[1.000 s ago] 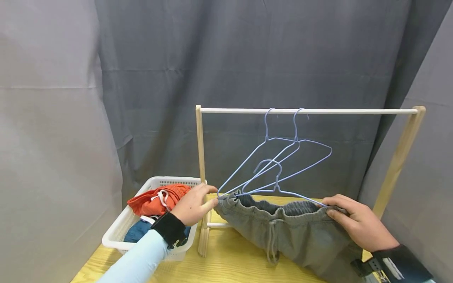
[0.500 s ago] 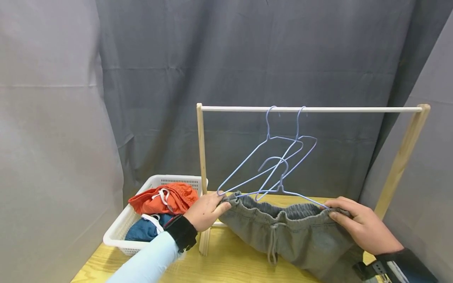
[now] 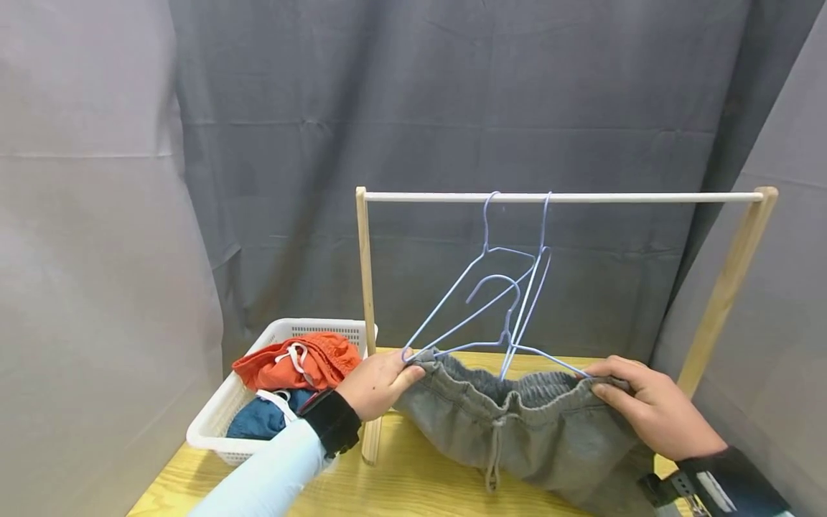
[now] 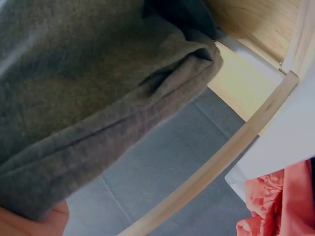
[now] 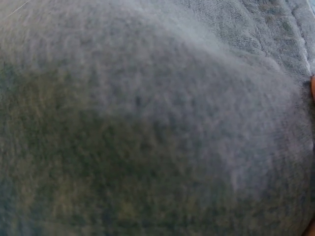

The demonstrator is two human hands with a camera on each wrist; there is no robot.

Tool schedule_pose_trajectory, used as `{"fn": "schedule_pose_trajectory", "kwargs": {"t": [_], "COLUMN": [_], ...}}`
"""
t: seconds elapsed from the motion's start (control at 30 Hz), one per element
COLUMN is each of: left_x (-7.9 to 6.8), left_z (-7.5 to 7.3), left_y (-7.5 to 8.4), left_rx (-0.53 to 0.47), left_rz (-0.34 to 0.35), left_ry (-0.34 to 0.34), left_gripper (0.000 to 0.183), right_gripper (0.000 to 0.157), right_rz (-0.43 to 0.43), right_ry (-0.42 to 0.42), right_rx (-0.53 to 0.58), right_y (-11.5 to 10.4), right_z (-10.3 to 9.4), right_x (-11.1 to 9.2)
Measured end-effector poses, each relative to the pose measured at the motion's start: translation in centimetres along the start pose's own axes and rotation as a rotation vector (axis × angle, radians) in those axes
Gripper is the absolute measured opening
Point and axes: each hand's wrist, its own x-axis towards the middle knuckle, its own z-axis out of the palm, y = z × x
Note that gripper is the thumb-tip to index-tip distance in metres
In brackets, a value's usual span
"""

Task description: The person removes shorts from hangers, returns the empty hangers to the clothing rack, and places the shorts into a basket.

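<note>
Grey drawstring pants (image 3: 536, 445) hang stretched between both hands in the head view, waistband up and gaping. My left hand (image 3: 381, 384) pinches the left end of the waistband, and my right hand (image 3: 652, 406) pinches the right end. A light purple hanger (image 3: 507, 337) stands in the waist opening, hook up, its sloping arms reaching toward the two hands; its lower part is hidden by the cloth. In the left wrist view, fingers (image 4: 56, 219) grip the edge of the grey cloth (image 4: 88, 108). Close grey fabric (image 5: 147, 123) fills the right wrist view.
A wooden rack with a white rail (image 3: 614, 197) stands behind, and two more purple hangers (image 3: 446, 298) hang from it. Left of the rack, a white basket (image 3: 209, 431) holds orange shorts (image 3: 323, 359) and a blue garment (image 3: 258, 420). Grey curtains enclose the wooden table (image 3: 413, 474).
My left hand has come right, from near the rack post onto the waistband's left end. A hanger on the rail has swung round to a narrower angle. My right hand keeps its grip.
</note>
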Motion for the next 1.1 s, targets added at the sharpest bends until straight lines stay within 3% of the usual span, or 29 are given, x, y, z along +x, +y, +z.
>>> {"fn": "schedule_pose_trajectory", "kwargs": {"t": [0.17,0.5,0.87,1.1], "left_x": [0.2,1.0,2.1,2.0], "left_z": [-0.2,-0.3,-0.5,-0.5], "left_y": [0.6,1.7,3.4,3.5], "left_rx": [0.036,0.071,0.034,0.020], "left_rz": [-0.012,0.001,0.046,0.016], "left_ry": [0.011,0.022,0.051,0.070], "left_gripper": [0.026,0.034,0.032,0.035], "right_gripper": [0.034,0.033,0.040,0.048], "right_rz": [-0.028,-0.075,-0.123,-0.156], "right_ry": [0.013,0.000,0.068,0.073], "right_rx": [0.003,-0.013,-0.087,-0.100], "right_y": [-0.3,-1.1,-2.1,-2.3], "right_z": [0.3,0.6,1.0,1.2], "right_x": [0.2,1.0,1.8,1.3]}}
